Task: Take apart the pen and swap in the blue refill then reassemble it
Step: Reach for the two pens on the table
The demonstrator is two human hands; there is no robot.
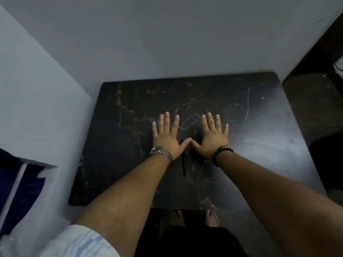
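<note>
Both of my hands lie flat, palms down, on a dark scratched table (250,130). My left hand (168,136) and my right hand (213,138) have their fingers spread, and the two thumb tips touch. A thin black pen (184,165) lies on the table just below the thumbs, between my wrists, pointing roughly toward me. Part of it runs under the thumbs and is hard to make out against the dark top. Neither hand holds anything. I cannot make out a blue refill.
Grey walls close in behind and to the left of the table. A darker surface (315,101) lies to the right. A blue and white object (16,191) sits low at the left. Bare feet (194,217) show below the table's near edge.
</note>
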